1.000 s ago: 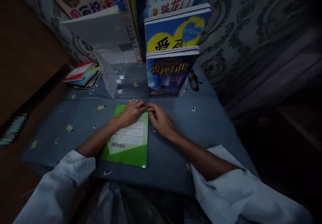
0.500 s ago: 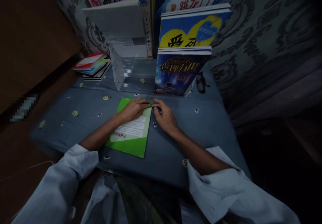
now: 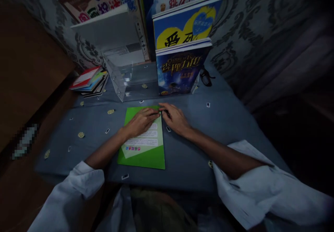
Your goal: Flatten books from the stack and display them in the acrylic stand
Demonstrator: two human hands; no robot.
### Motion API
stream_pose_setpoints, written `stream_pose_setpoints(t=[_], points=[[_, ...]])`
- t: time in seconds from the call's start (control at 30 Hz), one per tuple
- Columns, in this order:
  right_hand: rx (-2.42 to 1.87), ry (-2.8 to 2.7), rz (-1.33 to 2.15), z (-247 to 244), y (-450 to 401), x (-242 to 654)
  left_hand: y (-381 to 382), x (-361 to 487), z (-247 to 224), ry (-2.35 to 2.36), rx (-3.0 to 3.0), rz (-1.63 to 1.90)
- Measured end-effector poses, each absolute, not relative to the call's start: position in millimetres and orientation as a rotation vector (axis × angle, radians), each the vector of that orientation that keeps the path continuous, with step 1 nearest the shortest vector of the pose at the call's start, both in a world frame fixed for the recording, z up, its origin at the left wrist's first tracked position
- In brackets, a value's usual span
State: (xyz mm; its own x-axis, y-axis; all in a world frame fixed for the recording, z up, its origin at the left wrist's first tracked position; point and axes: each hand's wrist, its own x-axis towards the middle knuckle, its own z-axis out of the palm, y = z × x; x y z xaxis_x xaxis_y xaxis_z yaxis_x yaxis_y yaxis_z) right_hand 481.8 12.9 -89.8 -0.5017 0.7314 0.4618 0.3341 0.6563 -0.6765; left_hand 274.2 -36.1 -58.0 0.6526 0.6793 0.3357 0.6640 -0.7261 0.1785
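A green book with a pale text panel lies on the blue-grey tablecloth before me; its printed title appears upside down. Across the upper part of its cover rests my left hand, fingers stretched toward the right edge. My right hand is at the book's upper right corner, index finger and thumb closed about that corner. The two hands' fingertips nearly meet there. My left fingers partly hide the cover's text.
Beyond the book stands a clear acrylic rack, with a dark blue book and a blue-and-yellow book in its right side. A book stack lies at left. Dark-framed glasses lie right of the rack.
The view has shifted, so the book appears slightly lower and to the right. Both hands stay at the book's upper part, the right one still at its corner.
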Motion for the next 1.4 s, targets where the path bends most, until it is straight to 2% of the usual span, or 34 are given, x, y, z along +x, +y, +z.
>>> stream_pose_setpoints(t=[0.87, 1.1, 1.23, 1.4], points=[[-0.907, -2.16, 0.627, -84.0, 7.1, 479.3, -160.2, 296.7, -37.9, 0.878, 2.826, 0.388], [-0.873, -2.196, 0.585, -84.6, 7.4, 481.0, -152.2, 292.1, -38.0, 0.841, 2.763, 0.43], [-0.855, -2.209, 0.57, -82.7, 5.1, 481.2, -122.4, 267.7, -41.5, 1.007, 2.756, 0.489], [-0.814, -2.263, 0.54, -82.5, 2.8, 481.5, -81.2, 215.8, -57.2, 1.591, 2.653, 0.592]])
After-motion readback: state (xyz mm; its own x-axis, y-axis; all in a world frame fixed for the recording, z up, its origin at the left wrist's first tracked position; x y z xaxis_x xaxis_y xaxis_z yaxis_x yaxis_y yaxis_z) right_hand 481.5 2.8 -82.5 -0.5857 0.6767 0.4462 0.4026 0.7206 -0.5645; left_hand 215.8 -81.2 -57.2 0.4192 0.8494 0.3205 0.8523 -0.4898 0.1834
